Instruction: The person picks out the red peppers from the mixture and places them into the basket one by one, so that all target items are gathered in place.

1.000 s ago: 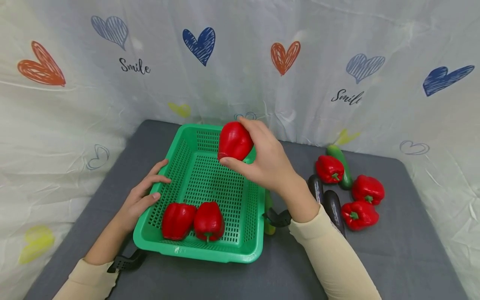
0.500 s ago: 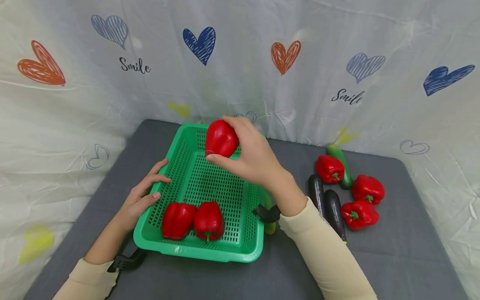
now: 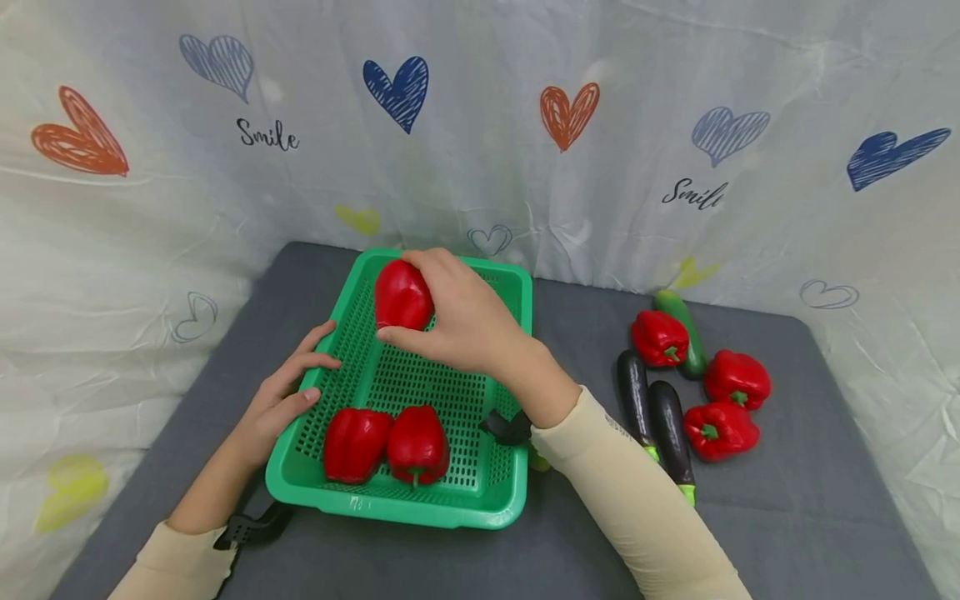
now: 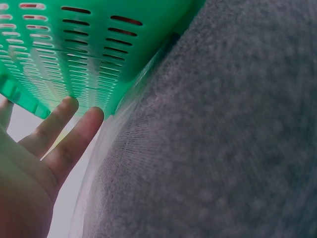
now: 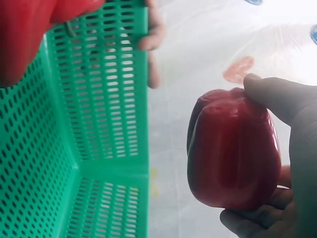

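Note:
A red bell pepper (image 3: pixel 403 295) is gripped between the thumb and fingers of my right hand (image 3: pixel 468 317), over the far left part of a green plastic basket (image 3: pixel 397 508). In the right wrist view the same pepper (image 5: pixel 233 153) hangs beside the basket wall, the thumb at one end and fingertips under the other. My left hand (image 3: pixel 281 400) rests on the basket's left rim, thumb and some fingertips over the edge. The left wrist view shows two straight fingers (image 4: pixel 74 144) at the slotted outer wall. Two red bell peppers (image 3: pixel 357 444) lie in the near left of the basket.
Right of the basket on the grey cloth (image 3: pixel 795 500) lie two eggplants (image 3: pixel 670 429), a cucumber (image 3: pixel 682 329) and three red bell peppers (image 3: pixel 720 431). A yellow-green vegetable (image 3: pixel 537 458) shows partly beside the basket's right wall. A white curtain (image 3: pixel 480 150) with hearts hangs behind.
My right hand has carried the bell pepper leftward across the basket, ending slightly lower near the far left corner. The left hand, the basket and the two peppers in it have stayed put.

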### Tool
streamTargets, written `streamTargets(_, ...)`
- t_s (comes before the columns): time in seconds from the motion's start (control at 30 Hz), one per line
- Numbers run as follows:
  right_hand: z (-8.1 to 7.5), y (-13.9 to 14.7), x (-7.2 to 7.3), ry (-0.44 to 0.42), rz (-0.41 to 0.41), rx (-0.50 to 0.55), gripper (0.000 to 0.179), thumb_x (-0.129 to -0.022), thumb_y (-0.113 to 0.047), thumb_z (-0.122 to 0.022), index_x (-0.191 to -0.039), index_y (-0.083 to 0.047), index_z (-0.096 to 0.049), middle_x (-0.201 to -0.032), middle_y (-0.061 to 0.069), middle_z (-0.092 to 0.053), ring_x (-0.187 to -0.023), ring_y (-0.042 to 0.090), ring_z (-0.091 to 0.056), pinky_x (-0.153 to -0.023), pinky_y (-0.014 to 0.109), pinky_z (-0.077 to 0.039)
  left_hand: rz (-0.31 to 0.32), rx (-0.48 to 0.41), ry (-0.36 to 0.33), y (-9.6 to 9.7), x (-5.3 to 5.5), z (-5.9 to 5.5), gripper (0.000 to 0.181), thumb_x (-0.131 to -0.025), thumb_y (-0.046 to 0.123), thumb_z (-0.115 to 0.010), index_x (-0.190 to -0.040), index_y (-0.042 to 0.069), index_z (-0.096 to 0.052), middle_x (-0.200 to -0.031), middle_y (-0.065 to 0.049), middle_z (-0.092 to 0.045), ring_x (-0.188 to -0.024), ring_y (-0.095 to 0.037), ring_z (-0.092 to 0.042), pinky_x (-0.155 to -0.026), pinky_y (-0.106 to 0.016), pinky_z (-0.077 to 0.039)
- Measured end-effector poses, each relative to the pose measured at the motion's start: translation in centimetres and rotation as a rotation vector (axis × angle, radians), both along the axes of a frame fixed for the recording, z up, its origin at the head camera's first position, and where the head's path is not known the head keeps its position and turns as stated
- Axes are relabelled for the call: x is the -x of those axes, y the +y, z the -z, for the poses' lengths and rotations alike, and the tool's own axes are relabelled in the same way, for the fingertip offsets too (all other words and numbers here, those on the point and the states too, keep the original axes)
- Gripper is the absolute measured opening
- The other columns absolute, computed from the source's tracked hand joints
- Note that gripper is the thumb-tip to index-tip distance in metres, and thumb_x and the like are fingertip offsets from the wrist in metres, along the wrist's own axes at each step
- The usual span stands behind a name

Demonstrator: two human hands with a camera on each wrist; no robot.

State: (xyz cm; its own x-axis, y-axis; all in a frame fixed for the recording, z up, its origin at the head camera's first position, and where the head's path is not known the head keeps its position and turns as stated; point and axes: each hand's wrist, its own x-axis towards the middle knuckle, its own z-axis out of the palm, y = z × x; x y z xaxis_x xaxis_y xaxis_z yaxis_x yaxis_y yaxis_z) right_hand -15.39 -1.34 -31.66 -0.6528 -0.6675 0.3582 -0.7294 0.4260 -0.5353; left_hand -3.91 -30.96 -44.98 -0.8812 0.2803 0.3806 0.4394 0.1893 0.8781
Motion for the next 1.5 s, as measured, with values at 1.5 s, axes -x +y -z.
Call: streamTargets(1.5, 5.0, -2.9, -0.7, -0.233, -0.104, -0.173, 0.082, -0.092, -0.053, -0.083, -0.154, -0.01, -0.05, -0.132, -0.001, -0.058, -0.109, 0.01, -0.059, -0.078, 0.022, -0.058, 0.017, -0.044, -0.017, 0.1, 0.0, -0.1, 0.033, -0.105, -0.006, -0.041, -0.134, -0.015, -0.054, -0.181, -0.015, -0.02, -0.166, -0.024, -0.015, -0.121, -0.027, -0.024)
